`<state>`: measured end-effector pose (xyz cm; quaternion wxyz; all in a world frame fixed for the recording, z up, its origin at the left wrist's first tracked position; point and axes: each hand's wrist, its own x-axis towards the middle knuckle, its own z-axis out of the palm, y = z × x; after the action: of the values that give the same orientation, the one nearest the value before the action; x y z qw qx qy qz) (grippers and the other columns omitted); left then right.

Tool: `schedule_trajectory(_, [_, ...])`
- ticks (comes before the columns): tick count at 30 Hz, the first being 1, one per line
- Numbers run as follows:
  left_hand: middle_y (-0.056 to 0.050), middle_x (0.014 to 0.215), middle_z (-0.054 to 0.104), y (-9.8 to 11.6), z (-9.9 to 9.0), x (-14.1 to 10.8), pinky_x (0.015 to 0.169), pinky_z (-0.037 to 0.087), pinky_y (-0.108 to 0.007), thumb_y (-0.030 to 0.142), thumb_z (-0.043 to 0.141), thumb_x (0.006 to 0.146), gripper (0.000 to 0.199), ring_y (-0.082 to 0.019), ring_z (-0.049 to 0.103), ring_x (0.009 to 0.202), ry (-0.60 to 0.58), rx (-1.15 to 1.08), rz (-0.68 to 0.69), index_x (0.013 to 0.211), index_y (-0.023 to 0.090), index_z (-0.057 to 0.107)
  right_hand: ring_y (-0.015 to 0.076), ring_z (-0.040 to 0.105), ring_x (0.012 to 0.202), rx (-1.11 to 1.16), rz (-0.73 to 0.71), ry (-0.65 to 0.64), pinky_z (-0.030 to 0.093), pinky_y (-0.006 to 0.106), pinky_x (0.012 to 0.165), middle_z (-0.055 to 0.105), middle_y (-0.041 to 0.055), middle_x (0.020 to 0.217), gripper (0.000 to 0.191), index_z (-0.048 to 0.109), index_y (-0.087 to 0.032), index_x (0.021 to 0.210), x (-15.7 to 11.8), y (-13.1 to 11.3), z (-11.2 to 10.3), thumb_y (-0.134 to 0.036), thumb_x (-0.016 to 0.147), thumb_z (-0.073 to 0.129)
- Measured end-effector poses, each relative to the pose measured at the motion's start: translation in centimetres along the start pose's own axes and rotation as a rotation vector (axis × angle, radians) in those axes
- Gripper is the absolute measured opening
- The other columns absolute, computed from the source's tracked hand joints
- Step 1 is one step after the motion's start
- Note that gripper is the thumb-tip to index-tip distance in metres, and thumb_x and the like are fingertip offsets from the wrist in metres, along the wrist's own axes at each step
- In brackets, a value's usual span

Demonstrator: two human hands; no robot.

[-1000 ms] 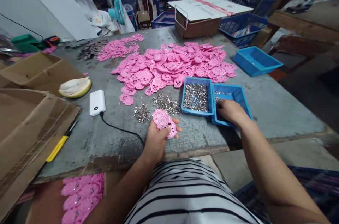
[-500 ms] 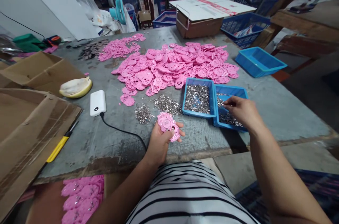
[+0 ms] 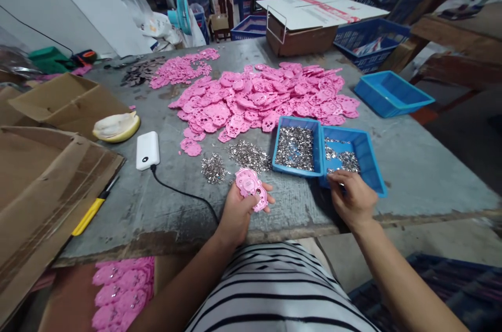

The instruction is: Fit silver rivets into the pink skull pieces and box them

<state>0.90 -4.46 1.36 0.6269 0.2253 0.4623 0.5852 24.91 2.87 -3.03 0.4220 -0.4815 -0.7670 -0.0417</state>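
Note:
My left hand (image 3: 236, 215) is closed on a pink plastic shell piece (image 3: 250, 185) with holes and small pegs, its thumb pressed on the lower part. Over the front edge of the right blue tray (image 3: 378, 164), my right hand (image 3: 353, 196) has thumb and fingers pinched together; whatever is between the tips is too small to make out. Small shiny metal parts (image 3: 348, 161) lie in that tray. Beside it, the left blue tray (image 3: 278, 167) holds many more. Two heaps of metal parts (image 3: 248, 156) lie on the table just beyond my left hand.
A wide pile of pink pieces (image 3: 262, 94) covers the table's middle. To the left are a white power bank (image 3: 148, 150) with a black cable, a fruit peel (image 3: 117, 127), a yellow cutter (image 3: 88, 216) and cardboard boxes (image 3: 58, 175). Another blue tray (image 3: 392, 94) stands at the right.
My right hand has moved back towards me and a little left, from inside the right tray to its front edge. My left hand holds the pink piece much as before.

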Motion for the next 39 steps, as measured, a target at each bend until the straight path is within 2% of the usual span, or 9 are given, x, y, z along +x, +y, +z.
schedule_trajectory(8, [-0.004, 0.084, 0.070, 0.0, 0.0, 0.0, 0.050, 0.049, -0.024, 0.020, 0.067, 0.062, 0.044, -0.018, 0.067, 0.066, 0.035, 0.001, 0.002, 0.102, 0.017, 0.048, 0.0202, 0.067, 0.069, 0.087, 0.032, 0.006, 0.051, 0.035, 0.061, 0.070, 0.0053, 0.076, 0.014, 0.057, -0.026, 0.071, 2.6, 1.9, 1.2, -0.027, 0.084, 0.053])
schedule_trajectory(13, [-0.003, 0.082, 0.069, 0.1, 0.1, 0.0, 0.051, 0.050, -0.024, 0.019, 0.067, 0.061, 0.042, -0.017, 0.067, 0.065, 0.040, 0.006, -0.001, 0.099, 0.017, 0.049, 0.0218, 0.066, 0.068, 0.049, 0.047, 0.008, 0.050, 0.038, 0.063, 0.069, 0.0059, 0.074, 0.015, 0.055, -0.026, 0.070, 3.4, 2.3, 1.4, -0.030, 0.084, 0.052])
schedule_trajectory(18, [-0.004, 0.084, 0.070, 0.0, 0.1, 0.1, 0.050, 0.049, -0.024, 0.019, 0.067, 0.061, 0.044, -0.017, 0.066, 0.065, 0.046, 0.007, 0.001, 0.101, 0.016, 0.048, 0.0203, 0.066, 0.075, 0.033, -0.096, 0.054, 0.050, 0.038, 0.074, 0.071, 0.0041, 0.078, 0.011, 0.057, -0.025, 0.077, 3.3, -0.4, 1.7, -0.020, 0.086, 0.053])
schedule_trajectory(22, [-0.005, 0.085, 0.070, 0.0, 0.0, 0.1, 0.051, 0.050, -0.024, 0.019, 0.067, 0.062, 0.044, -0.017, 0.067, 0.066, 0.044, 0.014, 0.004, 0.102, 0.017, 0.048, 0.0173, 0.064, 0.074, 0.053, -0.238, -0.071, 0.048, 0.032, 0.066, 0.071, 0.0047, 0.082, 0.015, 0.060, -0.024, 0.082, 3.3, -2.5, 3.2, -0.015, 0.088, 0.050])
schedule_trajectory(26, [-0.005, 0.085, 0.069, 0.1, -0.3, 0.0, 0.052, 0.050, -0.024, 0.020, 0.067, 0.063, 0.043, -0.017, 0.066, 0.066, 0.051, 0.022, 0.014, 0.102, 0.017, 0.048, 0.0165, 0.061, 0.071, -0.086, -0.293, -0.168, 0.044, 0.033, 0.072, 0.071, 0.0039, 0.080, 0.021, 0.062, -0.023, 0.078, 3.9, -1.8, 4.3, -0.014, 0.089, 0.047])
schedule_trajectory(31, [-0.004, 0.084, 0.069, 0.0, -0.7, 0.1, 0.051, 0.050, -0.024, 0.019, 0.068, 0.061, 0.045, -0.017, 0.065, 0.066, 0.067, 0.028, 0.015, 0.102, 0.017, 0.048, 0.0168, 0.059, 0.072, -0.109, -0.231, -0.187, 0.040, 0.035, 0.076, 0.071, 0.0043, 0.084, 0.021, 0.062, -0.023, 0.078, 4.4, 0.3, 3.7, -0.015, 0.089, 0.046])
schedule_trajectory(34, [-0.004, 0.084, 0.069, -0.1, -0.8, 0.2, 0.052, 0.049, -0.024, 0.018, 0.067, 0.062, 0.045, -0.016, 0.065, 0.066, 0.059, 0.022, 0.018, 0.102, 0.017, 0.048, 0.0180, 0.059, 0.071, -0.076, -0.175, -0.200, 0.040, 0.036, 0.075, 0.071, 0.0054, 0.082, 0.022, 0.062, -0.023, 0.074, 4.7, 0.6, 2.9, -0.018, 0.089, 0.046])
schedule_trajectory(37, [-0.004, 0.085, 0.069, -0.1, -0.7, 0.2, 0.052, 0.049, -0.024, 0.018, 0.066, 0.063, 0.045, -0.017, 0.066, 0.066, 0.048, 0.014, 0.018, 0.103, 0.017, 0.048, 0.0202, 0.061, 0.073, 0.066, -0.022, -0.169, 0.041, 0.038, 0.074, 0.070, 0.0055, 0.078, 0.019, 0.062, -0.024, 0.071, 4.8, -0.7, 2.1, -0.024, 0.086, 0.052])
schedule_trajectory(39, [-0.004, 0.083, 0.069, 0.1, -0.5, 0.3, 0.051, 0.049, -0.023, 0.018, 0.065, 0.063, 0.043, -0.017, 0.066, 0.066, 0.043, 0.008, 0.019, 0.102, 0.017, 0.048, 0.0209, 0.062, 0.074, 0.303, 0.164, -0.133, 0.044, 0.038, 0.073, 0.070, 0.0039, 0.077, 0.012, 0.063, -0.024, 0.072, 4.6, -2.4, 1.8, -0.029, 0.082, 0.059])
